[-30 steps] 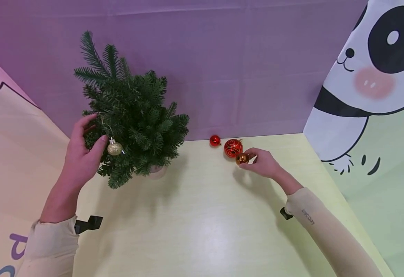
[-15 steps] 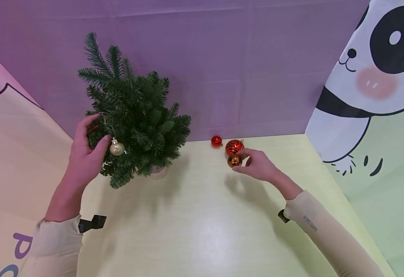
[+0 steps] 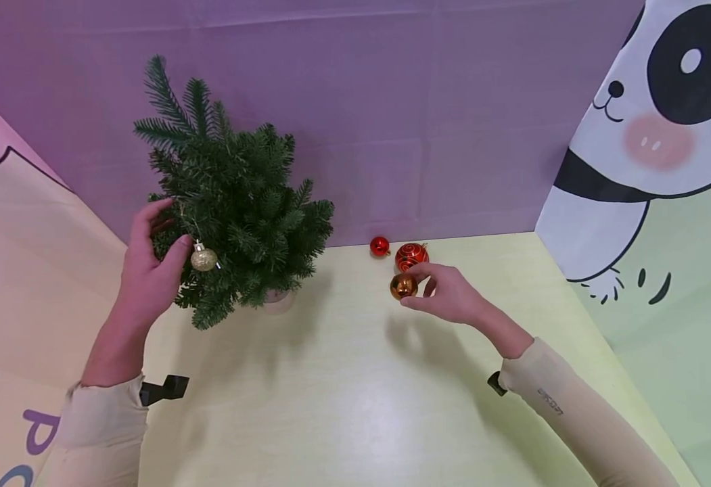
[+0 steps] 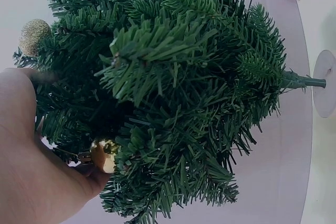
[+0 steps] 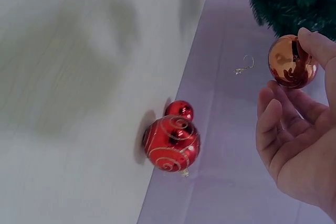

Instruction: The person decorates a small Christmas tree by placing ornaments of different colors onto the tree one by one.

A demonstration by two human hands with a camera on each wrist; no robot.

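Note:
An artificial fir tree (image 3: 239, 203) leans left on a pale round base (image 3: 279, 302). My left hand (image 3: 148, 270) rests at its left side among the branches, fingers partly hidden. A glittery gold bauble (image 3: 203, 259) hangs beside the thumb. In the left wrist view, a shiny gold bauble (image 4: 103, 156) sits against the fingers. My right hand (image 3: 449, 292) pinches a shiny copper-coloured bauble (image 3: 404, 287) between thumb and fingers, above the table. Behind it on the table lie a large red bauble with gold swirls (image 3: 412, 257) and a small red bauble (image 3: 379, 246).
The pale table (image 3: 343, 406) meets a purple cloth wall (image 3: 379, 122) just behind the red baubles. A panda-printed panel (image 3: 653, 223) borders the right side. A small gold loop (image 5: 244, 66) shows left of the copper bauble in the right wrist view.
My right hand has moved left and slightly toward me with the copper bauble, away from the large red one. The left hand stays at the tree.

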